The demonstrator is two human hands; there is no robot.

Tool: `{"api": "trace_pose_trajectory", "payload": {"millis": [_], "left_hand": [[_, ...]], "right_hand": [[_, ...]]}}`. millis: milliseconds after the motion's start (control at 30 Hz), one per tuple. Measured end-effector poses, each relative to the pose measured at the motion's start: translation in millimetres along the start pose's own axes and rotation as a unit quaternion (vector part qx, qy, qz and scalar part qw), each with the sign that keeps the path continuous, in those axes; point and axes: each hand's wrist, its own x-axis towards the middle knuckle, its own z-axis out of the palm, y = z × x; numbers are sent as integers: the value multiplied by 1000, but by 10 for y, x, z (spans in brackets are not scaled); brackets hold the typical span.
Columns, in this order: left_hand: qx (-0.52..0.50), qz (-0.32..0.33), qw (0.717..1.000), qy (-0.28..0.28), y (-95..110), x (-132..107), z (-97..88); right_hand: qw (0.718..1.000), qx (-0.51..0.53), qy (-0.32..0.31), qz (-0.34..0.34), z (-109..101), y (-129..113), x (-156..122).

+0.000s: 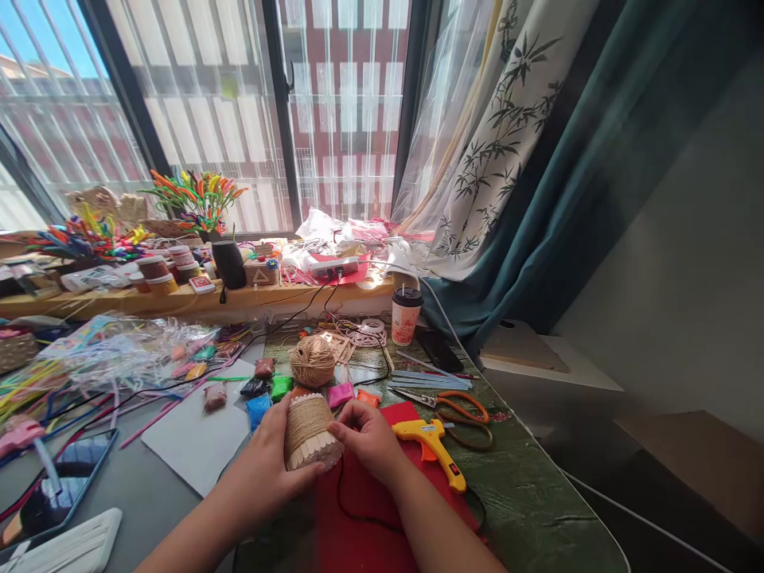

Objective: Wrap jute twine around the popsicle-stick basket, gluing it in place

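Note:
My left hand (pixel 271 458) is wrapped around a small tilted cup (pixel 309 434), which has jute twine wound about its middle and a row of pale wooden sticks showing at the near end. At the cup's right side, the thumb and forefinger of my right hand (pixel 367 438) are pinched together; whatever lies between them is hidden. Just beyond the cup rests a ball of jute twine (pixel 313 360). A yellow hot glue gun (pixel 435 450) lies on a red sheet (pixel 343 529) beside my right wrist.
Orange-handled scissors (pixel 459 410) and pale blue strips (pixel 433 380) lie to the right. A lidded paper cup (pixel 407 317) stands near the sill. Clay packets (pixel 259 410) surround the twine ball. On the left are a phone (pixel 65 481) and bundled pipe cleaners (pixel 36 406).

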Motion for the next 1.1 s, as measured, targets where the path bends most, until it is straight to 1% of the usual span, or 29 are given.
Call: {"api": "trace_pose_trajectory", "payload": {"millis": [100,167,233,367,433,500,600,667,733,800,867,900,933,1033,1100], "left_hand": [[2,-16,1000,16,15,46,-4],[1,-17,999,28,-20,44,25],[-6,-14,999,43,-101,0,86],[-16,-17,996,81,-328,-170,261],[-9,-16,994,105,-395,-237,303],[-5,-16,995,96,-397,-256,274],[-15,-17,998,51,-319,-206,127],[-30,-10,999,42,-274,-151,38],[-57,-11,997,49,-257,-101,17],[-107,-21,993,56,-255,-65,80],[-179,-27,982,57,-248,-38,208],[-219,-25,973,71,-240,-26,283],[-250,-18,965,73,-230,-15,355],[-267,-13,962,52,-215,13,503],[-243,-32,969,42,-228,21,509]], "right_hand": [[1000,9,-4,6,-5,3,12],[1000,16,-7,12,-10,8,19],[1000,21,-9,18,-12,11,22],[998,39,-32,34,19,7,11],[997,53,-41,39,47,9,0],[997,60,-41,40,68,20,-8],[997,57,-41,38,73,47,-10],[997,54,-39,37,63,60,-1],[997,60,-34,39,44,54,14],[995,88,-32,42,14,26,29],[991,126,-29,41,-30,-21,39],[989,138,-26,38,-54,-47,41],[989,143,-21,35,-78,-69,42],[991,129,-13,35,-124,-104,35],[992,118,-21,39,-125,-96,26]]}}
